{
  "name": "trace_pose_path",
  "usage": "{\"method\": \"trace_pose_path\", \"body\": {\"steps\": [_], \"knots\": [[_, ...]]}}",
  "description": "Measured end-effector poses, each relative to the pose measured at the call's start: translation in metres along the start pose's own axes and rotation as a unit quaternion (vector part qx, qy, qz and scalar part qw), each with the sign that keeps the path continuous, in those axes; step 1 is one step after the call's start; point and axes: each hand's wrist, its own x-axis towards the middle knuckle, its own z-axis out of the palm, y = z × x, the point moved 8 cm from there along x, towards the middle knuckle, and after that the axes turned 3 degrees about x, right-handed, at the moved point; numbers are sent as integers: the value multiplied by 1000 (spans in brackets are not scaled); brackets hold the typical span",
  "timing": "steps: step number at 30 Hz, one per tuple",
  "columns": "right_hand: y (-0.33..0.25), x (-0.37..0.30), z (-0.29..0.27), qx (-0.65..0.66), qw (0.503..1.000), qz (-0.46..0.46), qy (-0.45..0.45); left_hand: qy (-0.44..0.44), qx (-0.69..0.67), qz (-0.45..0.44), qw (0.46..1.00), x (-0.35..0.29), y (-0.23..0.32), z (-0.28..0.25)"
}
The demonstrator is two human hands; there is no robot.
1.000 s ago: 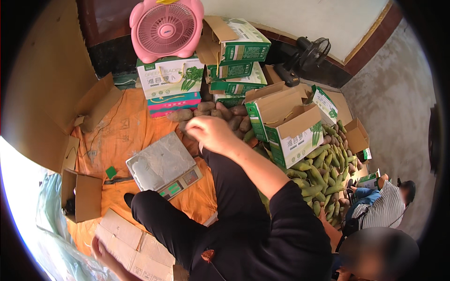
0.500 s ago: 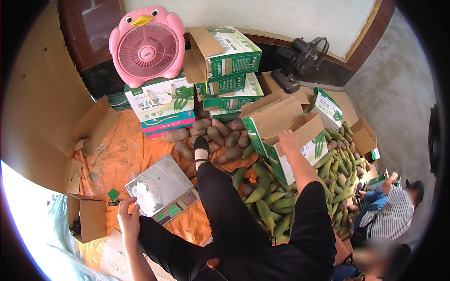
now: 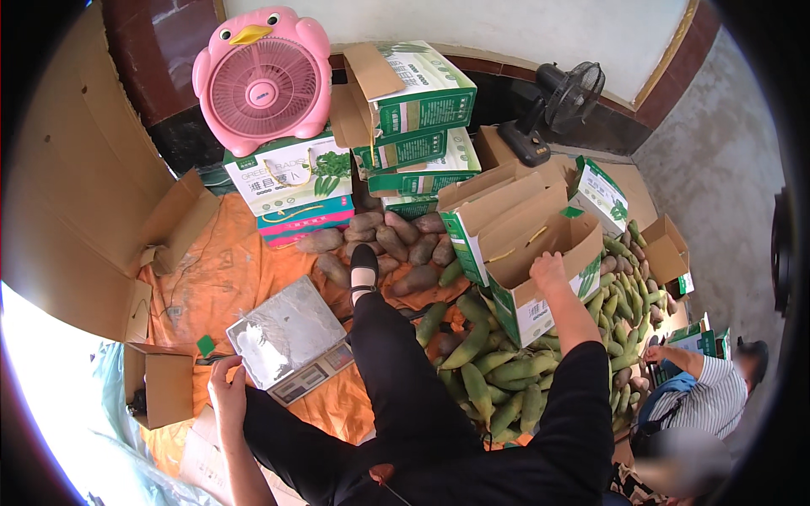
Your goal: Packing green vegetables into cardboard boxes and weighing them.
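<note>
My right hand (image 3: 550, 275) grips the near edge of an open green-and-white cardboard carton (image 3: 530, 297), its fingers bent over the rim. The carton stands tilted beside the pile of long green radishes (image 3: 516, 368), with another open carton (image 3: 466, 238) against its far side. My left hand (image 3: 226, 393) is by the near left corner of a digital scale (image 3: 287, 329), fingers loosely bent and nothing seen in them. The scale has a shiny metal plate, bare on top, and a display panel at its near side.
Brownish-red tubers (image 3: 392, 240) lie beyond my foot on an orange sheet (image 3: 224, 278). A pink bird-shaped fan (image 3: 263, 94) stands on stacked cartons, and a black fan (image 3: 548, 110) at the back. A small brown box (image 3: 164, 388) is at left; a person in stripes (image 3: 704, 392) sits at right.
The carton under my right hand has shifted right and turned, showing more of its inside. My left hand has moved slightly. The scale's green-lit display now looks dark. The striped person's arm has lowered.
</note>
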Motion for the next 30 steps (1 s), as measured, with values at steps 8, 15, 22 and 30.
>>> {"method": "trace_pose_path", "body": {"steps": [8, 15, 22, 30], "knots": [[-26, -67, -13, 158, 978, -107, 89, -3, 8, 7, 1000, -5, 6, -3], [-32, -99, -138, 367, 903, -74, 212, 14, -10, 7, 1000, -11, 4, -11], [-94, -133, -310, 400, 797, -234, 389, 20, 6, 9, 1000, -16, -6, -18], [-266, -148, -420, 377, 702, -451, 402, 66, 11, 27, 997, -23, -8, -34]]}}
